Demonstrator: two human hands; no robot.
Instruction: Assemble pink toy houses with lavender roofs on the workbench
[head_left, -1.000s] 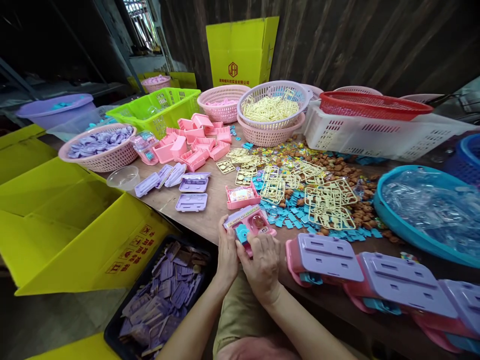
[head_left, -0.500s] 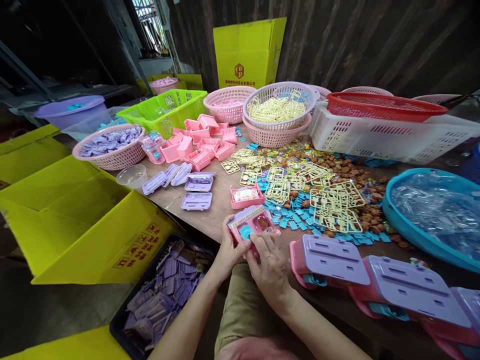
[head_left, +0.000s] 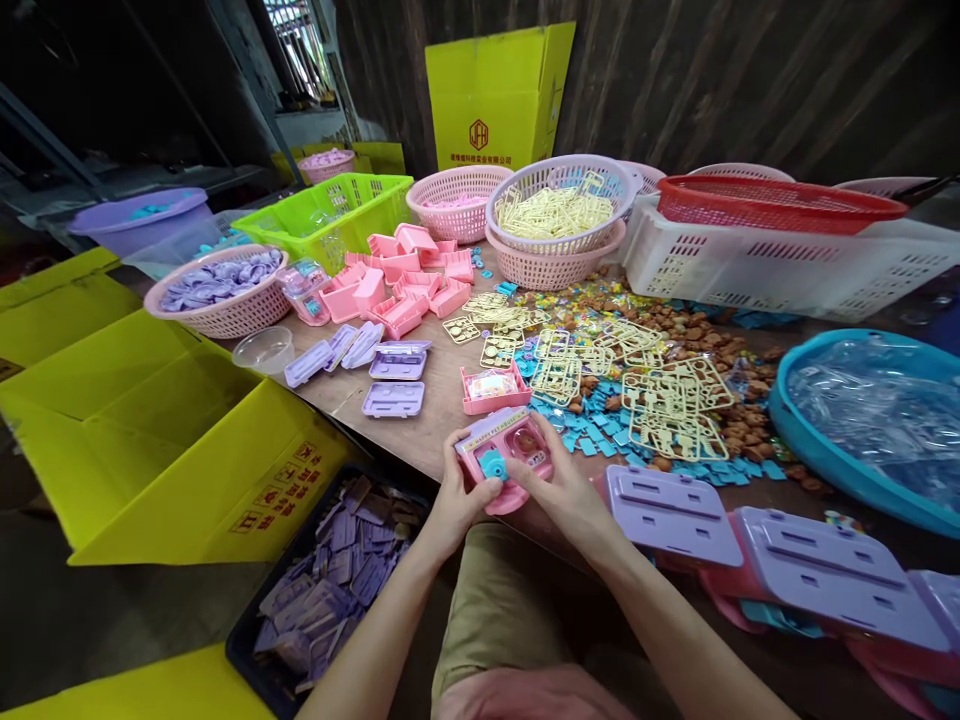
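Between both hands, over my lap at the table's edge, is a pink and purple toy pet house [head_left: 517, 437] with a "HAPPY PET HOUSE" strip and a blue round piece on its front. My left hand [head_left: 456, 500] grips its left side, thumb near the blue piece. My right hand [head_left: 564, 490] closes round its right side, thumb pressed on the front by the blue piece. Just beyond the house stands a pink open tray part [head_left: 495, 405] with a printed packet inside. Purple panels [head_left: 394, 399] lie to the left of it.
Purple-topped toy houses [head_left: 675, 512] line the right front edge. Cream part frames [head_left: 679, 405], blue pieces [head_left: 589, 425] and brown pieces spread behind. A blue basin [head_left: 784, 400] stands right, baskets at the back. A yellow carton [head_left: 187, 470] and a dark crate of purple parts [head_left: 247, 610] sit left.
My right hand has moved from over the front of the toy house to its right side, with the thumb on the front. The left hand stays on the left side.
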